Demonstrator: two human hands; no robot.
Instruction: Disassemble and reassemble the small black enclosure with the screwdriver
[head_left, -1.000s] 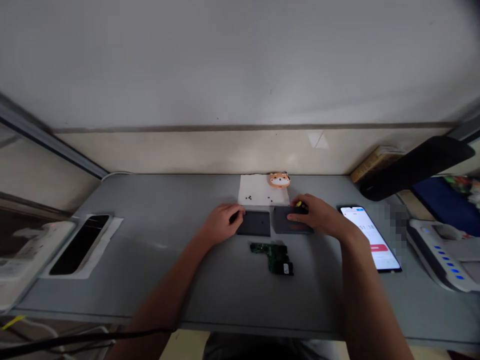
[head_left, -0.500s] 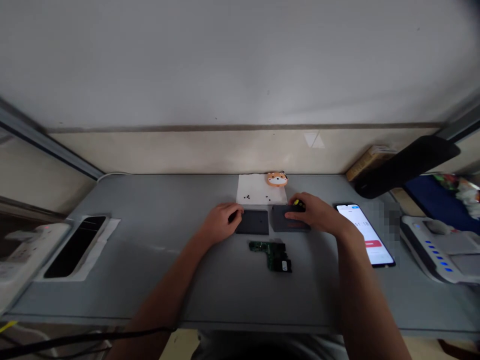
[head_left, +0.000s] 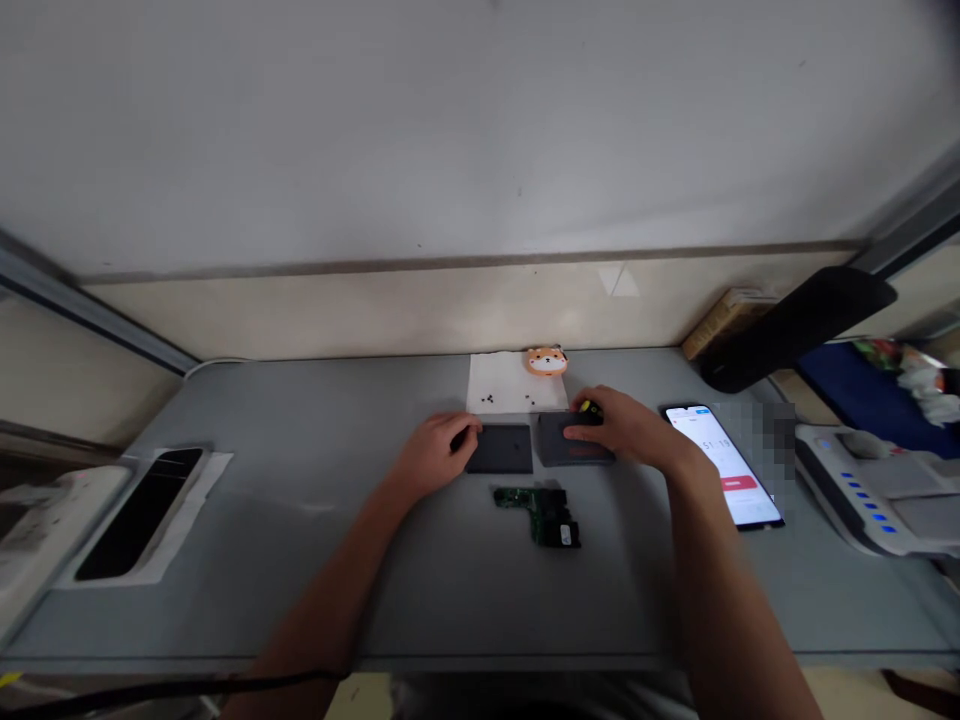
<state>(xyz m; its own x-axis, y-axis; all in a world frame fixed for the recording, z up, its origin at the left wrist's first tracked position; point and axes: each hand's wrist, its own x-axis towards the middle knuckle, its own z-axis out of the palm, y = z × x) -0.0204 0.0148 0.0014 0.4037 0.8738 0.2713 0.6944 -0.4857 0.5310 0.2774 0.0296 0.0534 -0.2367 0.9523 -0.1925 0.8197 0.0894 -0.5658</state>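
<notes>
My left hand [head_left: 437,455] is closed, its fingertips pinched at the left edge of a flat dark plastic cover [head_left: 501,449] lying on the desk. My right hand [head_left: 628,428] grips a second dark plastic case half [head_left: 559,440], thumb across its top and fingers behind it. A small black-and-yellow thing [head_left: 591,408] shows under that hand; its kind is mostly hidden. Nearer to me rests a green circuit board [head_left: 536,505] with black parts and a white label. Beyond the covers, several tiny dark screws [head_left: 487,399] sit on white paper [head_left: 506,378].
An orange animal-faced case [head_left: 547,361] stands on the paper. To the right are a lit phone [head_left: 724,465], a black cylinder [head_left: 795,330] and a white device with blue lights [head_left: 870,490]. At left lie a dark phone [head_left: 142,515] and a white power strip [head_left: 64,530].
The view has shifted slightly, so everything sits a little differently in the picture. Both hands keep their places at the two dark parts. The phone's timer has advanced.
</notes>
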